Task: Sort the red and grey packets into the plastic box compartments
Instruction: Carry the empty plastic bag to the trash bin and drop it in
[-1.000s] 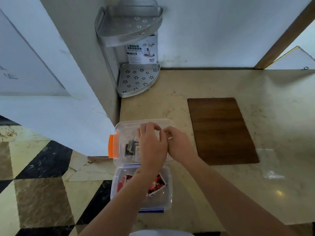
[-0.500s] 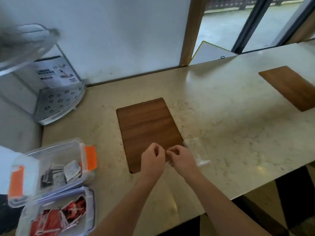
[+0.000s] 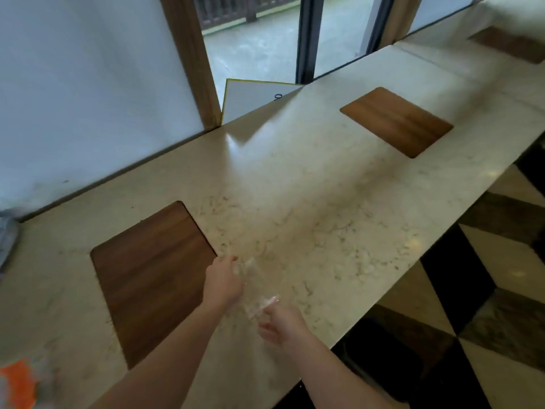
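A long marble counter is seen running from lower left to upper right, backed by a white wall. A wooden post stands at the wall's end, with dark-framed windows beyond it. A floor of black, cream and brown tiles is seen past the counter's near edge. Two wooden mats lie on the counter, well apart: a near mat and a far mat. A white board with a yellow edge is leaned behind the counter beside the post.

Both forearms are extended forward over the counter, just right of the near mat. The left hand is held knuckles up, fingers curled closed on the far end of a clear bag. The right hand is held nearer, its fingers pinched on the bag's near end. The bag is stretched between the two hands; whether it touches the counter cannot be told.

Of the box, only a blurred orange clasp and a clear corner are seen at the lower left edge. The packets are out of view.
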